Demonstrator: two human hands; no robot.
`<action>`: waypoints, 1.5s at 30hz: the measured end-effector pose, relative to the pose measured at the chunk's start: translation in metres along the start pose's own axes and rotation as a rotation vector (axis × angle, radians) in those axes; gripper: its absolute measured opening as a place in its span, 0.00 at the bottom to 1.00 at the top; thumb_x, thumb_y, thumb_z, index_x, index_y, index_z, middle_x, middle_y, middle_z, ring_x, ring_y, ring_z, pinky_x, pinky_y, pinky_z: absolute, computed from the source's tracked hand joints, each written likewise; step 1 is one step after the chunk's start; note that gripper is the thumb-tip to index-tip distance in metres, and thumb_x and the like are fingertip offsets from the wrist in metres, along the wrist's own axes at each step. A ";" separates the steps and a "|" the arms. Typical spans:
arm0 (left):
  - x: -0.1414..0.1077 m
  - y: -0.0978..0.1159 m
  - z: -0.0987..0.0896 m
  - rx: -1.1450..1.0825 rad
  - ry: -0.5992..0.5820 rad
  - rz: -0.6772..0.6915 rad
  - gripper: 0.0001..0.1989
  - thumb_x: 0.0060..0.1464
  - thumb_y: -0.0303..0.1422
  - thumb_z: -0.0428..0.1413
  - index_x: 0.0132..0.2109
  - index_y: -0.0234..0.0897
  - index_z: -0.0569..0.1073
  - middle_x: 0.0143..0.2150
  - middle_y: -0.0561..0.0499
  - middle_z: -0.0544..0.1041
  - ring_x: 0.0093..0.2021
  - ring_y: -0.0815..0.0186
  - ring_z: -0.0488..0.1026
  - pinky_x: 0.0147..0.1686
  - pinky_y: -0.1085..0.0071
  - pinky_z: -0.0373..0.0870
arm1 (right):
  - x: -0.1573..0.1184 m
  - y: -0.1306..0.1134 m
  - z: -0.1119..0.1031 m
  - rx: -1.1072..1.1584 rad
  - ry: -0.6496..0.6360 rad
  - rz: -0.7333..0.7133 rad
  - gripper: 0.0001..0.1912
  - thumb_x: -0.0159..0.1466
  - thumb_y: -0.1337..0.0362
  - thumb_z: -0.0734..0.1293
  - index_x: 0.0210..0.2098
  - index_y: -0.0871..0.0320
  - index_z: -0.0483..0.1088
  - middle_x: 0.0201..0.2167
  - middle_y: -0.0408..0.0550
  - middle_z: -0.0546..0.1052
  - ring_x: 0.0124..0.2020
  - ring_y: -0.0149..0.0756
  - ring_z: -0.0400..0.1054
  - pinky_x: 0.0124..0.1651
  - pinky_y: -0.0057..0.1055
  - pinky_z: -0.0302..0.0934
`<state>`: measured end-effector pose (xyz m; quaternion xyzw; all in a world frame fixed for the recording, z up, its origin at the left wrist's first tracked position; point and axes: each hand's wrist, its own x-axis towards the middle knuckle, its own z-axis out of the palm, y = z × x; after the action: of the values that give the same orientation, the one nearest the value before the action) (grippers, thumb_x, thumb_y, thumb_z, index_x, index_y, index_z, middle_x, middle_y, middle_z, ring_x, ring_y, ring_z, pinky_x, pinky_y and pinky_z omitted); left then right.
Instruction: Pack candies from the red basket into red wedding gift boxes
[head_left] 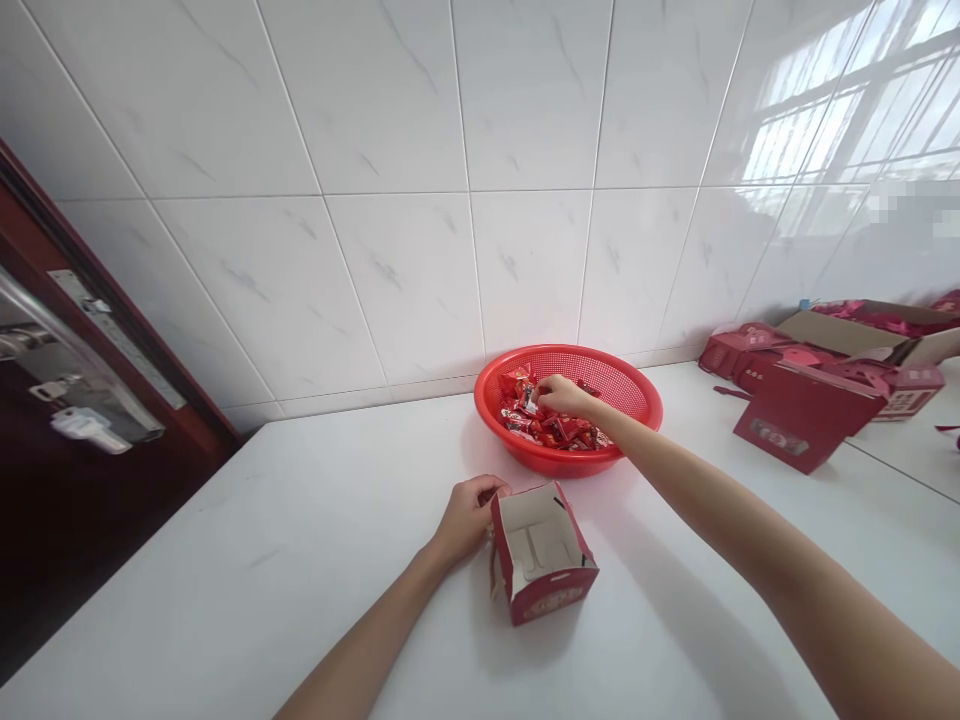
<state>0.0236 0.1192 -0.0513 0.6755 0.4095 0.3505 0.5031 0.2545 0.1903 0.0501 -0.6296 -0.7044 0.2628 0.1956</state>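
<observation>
A small red cardboard box (551,590) stands on the white table with its top open and its pale inside showing no contents. My left hand (471,515) has its fingers curled closed on the box's left back corner; a cord hangs along that side. Behind the box, a red plastic basket (643,410) holds many red and white wrapped candies (559,432). Reaching into it, my right hand (561,395) has its fingers pinched together on a wrapped candy at the left of the pile. The fingertips are partly hidden.
At the right are several red boxes (814,405) and a larger open carton (847,328) of pink-red items. A person's hand (937,347) shows at the right edge by the carton. White tiles (397,290) back the table. A dark red door with keys (90,428) is at left.
</observation>
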 end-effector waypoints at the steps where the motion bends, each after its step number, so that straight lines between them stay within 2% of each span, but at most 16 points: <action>1: 0.000 0.000 0.000 -0.001 -0.001 0.000 0.08 0.43 0.35 0.57 0.29 0.34 0.76 0.26 0.52 0.73 0.28 0.66 0.65 0.30 0.71 0.62 | -0.003 -0.001 -0.003 0.040 -0.035 -0.017 0.08 0.69 0.64 0.63 0.38 0.62 0.71 0.34 0.47 0.76 0.31 0.31 0.69 0.36 0.29 0.65; 3: 0.000 0.001 0.000 -0.004 -0.001 0.001 0.08 0.43 0.35 0.57 0.29 0.35 0.76 0.26 0.52 0.73 0.28 0.66 0.65 0.29 0.72 0.61 | -0.008 -0.004 -0.008 0.108 -0.138 -0.066 0.09 0.68 0.63 0.62 0.38 0.61 0.72 0.33 0.47 0.76 0.28 0.29 0.67 0.34 0.28 0.63; 6: 0.000 0.000 0.001 -0.010 -0.001 0.004 0.07 0.42 0.34 0.56 0.28 0.35 0.75 0.25 0.53 0.72 0.28 0.67 0.64 0.29 0.72 0.60 | -0.013 -0.007 -0.012 0.140 -0.354 -0.124 0.12 0.64 0.56 0.67 0.37 0.59 0.74 0.30 0.45 0.76 0.26 0.29 0.65 0.31 0.28 0.61; 9: 0.000 0.000 0.001 -0.011 0.002 0.010 0.07 0.42 0.34 0.55 0.27 0.35 0.74 0.24 0.54 0.71 0.27 0.67 0.63 0.28 0.72 0.59 | -0.012 -0.008 -0.009 0.091 -0.515 -0.109 0.10 0.56 0.59 0.72 0.35 0.57 0.76 0.25 0.41 0.73 0.24 0.28 0.62 0.27 0.27 0.57; 11: 0.000 -0.001 0.002 -0.011 0.004 0.013 0.06 0.41 0.34 0.55 0.27 0.36 0.74 0.24 0.54 0.70 0.27 0.67 0.62 0.27 0.72 0.59 | -0.010 -0.008 -0.007 0.040 -0.544 -0.078 0.09 0.54 0.62 0.73 0.35 0.56 0.76 0.21 0.39 0.70 0.22 0.28 0.61 0.25 0.27 0.53; 14: 0.000 -0.002 0.002 -0.010 0.007 0.016 0.06 0.42 0.34 0.55 0.26 0.36 0.74 0.24 0.54 0.70 0.27 0.67 0.62 0.28 0.72 0.59 | -0.010 -0.005 -0.006 -0.019 -0.540 -0.040 0.10 0.54 0.62 0.72 0.37 0.55 0.77 0.17 0.38 0.66 0.19 0.29 0.58 0.23 0.29 0.50; 19: 0.001 -0.004 0.002 -0.011 0.005 0.009 0.06 0.44 0.34 0.56 0.27 0.36 0.74 0.23 0.55 0.68 0.26 0.68 0.60 0.27 0.72 0.58 | -0.015 -0.005 -0.007 0.010 -0.570 -0.051 0.18 0.53 0.65 0.71 0.44 0.52 0.78 0.17 0.35 0.65 0.18 0.27 0.57 0.23 0.27 0.49; 21: 0.001 -0.004 0.002 -0.012 0.004 0.007 0.07 0.45 0.35 0.56 0.27 0.36 0.74 0.23 0.54 0.68 0.26 0.67 0.61 0.27 0.72 0.58 | -0.017 -0.006 -0.008 0.066 -0.591 -0.076 0.18 0.52 0.66 0.71 0.43 0.53 0.77 0.18 0.35 0.66 0.19 0.27 0.57 0.23 0.26 0.49; 25: 0.000 -0.002 0.001 -0.012 0.001 0.003 0.09 0.47 0.37 0.57 0.28 0.35 0.74 0.23 0.54 0.68 0.26 0.68 0.61 0.28 0.72 0.58 | -0.018 -0.008 -0.008 0.237 -0.573 -0.140 0.07 0.56 0.63 0.66 0.31 0.58 0.74 0.23 0.38 0.70 0.19 0.25 0.55 0.24 0.27 0.49; 28: -0.001 -0.002 0.001 -0.014 -0.002 0.005 0.08 0.46 0.36 0.58 0.28 0.35 0.74 0.24 0.54 0.69 0.27 0.68 0.61 0.28 0.72 0.58 | -0.017 -0.010 -0.010 0.363 -0.499 -0.174 0.08 0.58 0.61 0.63 0.26 0.58 0.67 0.23 0.39 0.70 0.19 0.24 0.52 0.24 0.27 0.48; 30: -0.001 -0.002 0.001 -0.018 -0.003 0.005 0.07 0.46 0.35 0.58 0.28 0.35 0.75 0.24 0.54 0.70 0.27 0.67 0.62 0.29 0.72 0.59 | -0.018 -0.011 -0.012 0.425 -0.447 -0.191 0.09 0.59 0.61 0.63 0.24 0.57 0.63 0.21 0.37 0.67 0.18 0.24 0.50 0.24 0.27 0.47; 35: 0.000 -0.003 0.002 -0.045 -0.006 0.001 0.06 0.45 0.34 0.58 0.28 0.35 0.75 0.24 0.54 0.70 0.27 0.67 0.63 0.28 0.72 0.58 | -0.020 -0.011 -0.017 0.535 -0.353 -0.189 0.13 0.60 0.58 0.63 0.24 0.57 0.59 0.20 0.37 0.63 0.19 0.24 0.49 0.24 0.28 0.46; 39: 0.000 0.000 0.003 -0.085 -0.008 0.001 0.11 0.49 0.40 0.59 0.28 0.36 0.74 0.26 0.53 0.71 0.28 0.66 0.64 0.29 0.71 0.59 | -0.025 -0.015 -0.020 0.579 -0.313 -0.158 0.14 0.60 0.56 0.64 0.23 0.56 0.59 0.19 0.38 0.63 0.20 0.26 0.53 0.24 0.28 0.47; 45: 0.000 0.009 -0.003 -0.209 0.012 0.012 0.18 0.50 0.47 0.62 0.37 0.35 0.78 0.30 0.51 0.75 0.31 0.64 0.68 0.34 0.69 0.63 | -0.051 -0.043 -0.008 0.633 -0.217 -0.195 0.15 0.64 0.55 0.61 0.24 0.55 0.59 0.16 0.38 0.62 0.19 0.28 0.54 0.24 0.29 0.49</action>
<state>0.0231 0.1188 -0.0419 0.6197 0.3695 0.3985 0.5662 0.2319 0.1383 0.0860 -0.4358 -0.6617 0.5137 0.3292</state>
